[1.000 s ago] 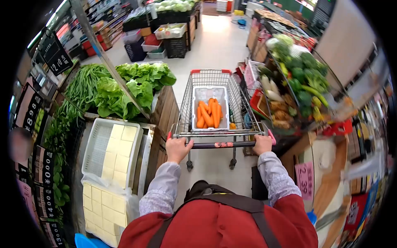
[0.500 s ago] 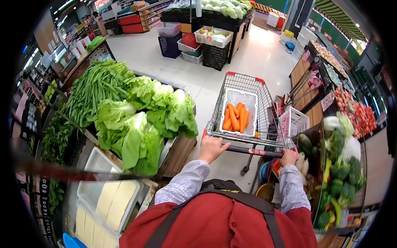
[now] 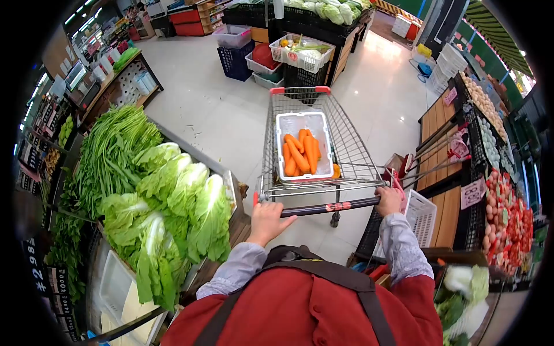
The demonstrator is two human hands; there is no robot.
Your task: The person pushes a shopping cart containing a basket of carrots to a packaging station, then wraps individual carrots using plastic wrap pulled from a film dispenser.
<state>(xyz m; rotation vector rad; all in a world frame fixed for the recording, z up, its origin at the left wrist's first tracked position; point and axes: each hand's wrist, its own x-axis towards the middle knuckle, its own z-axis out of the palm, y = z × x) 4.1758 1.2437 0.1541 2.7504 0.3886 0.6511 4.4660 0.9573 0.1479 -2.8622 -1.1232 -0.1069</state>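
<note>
Gripping cart handle [image 3: 309, 210], both hands [image 3: 267, 224] curled

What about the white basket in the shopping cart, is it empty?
No, a heap of orange carrots lies in the white basket inside the shopping cart.
</note>
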